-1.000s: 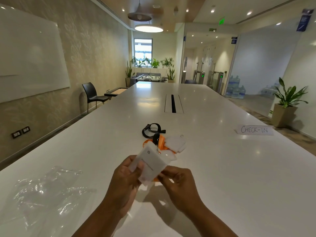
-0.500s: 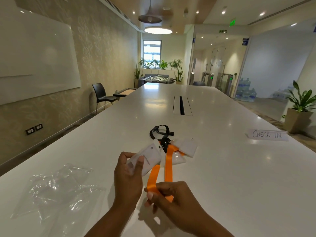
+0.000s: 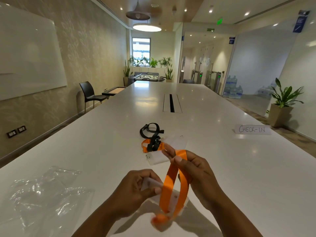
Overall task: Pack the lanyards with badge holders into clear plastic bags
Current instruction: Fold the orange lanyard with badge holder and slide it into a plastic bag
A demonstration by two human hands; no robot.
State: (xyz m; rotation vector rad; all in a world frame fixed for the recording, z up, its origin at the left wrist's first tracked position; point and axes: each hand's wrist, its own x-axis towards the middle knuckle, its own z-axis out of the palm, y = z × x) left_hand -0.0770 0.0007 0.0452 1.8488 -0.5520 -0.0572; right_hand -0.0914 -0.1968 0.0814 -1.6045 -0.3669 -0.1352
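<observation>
My left hand [image 3: 135, 190] grips a clear badge holder [image 3: 150, 184] just above the white table [image 3: 239, 168]. Its orange lanyard [image 3: 169, 182] loops up over the fingers of my right hand [image 3: 193, 171], which hold the strap raised; the lower end of the loop is blurred. Beyond my hands lie a black lanyard [image 3: 150, 130], a second orange lanyard [image 3: 145, 145] and two more clear badge holders [image 3: 157, 157]. A heap of clear plastic bags [image 3: 46, 190] lies on the table to the left.
A paper sign reading CHECK-IN [image 3: 252, 129] stands on the table at the right. A cable slot [image 3: 171, 103] runs along the table's middle further back. A black chair [image 3: 90, 94] stands by the left wall, a potted plant [image 3: 282, 103] on the right.
The badge holder came down and toward me in my left hand. My right hand moved from the lanyard's near end up to the top of the loop, lifting the orange strap.
</observation>
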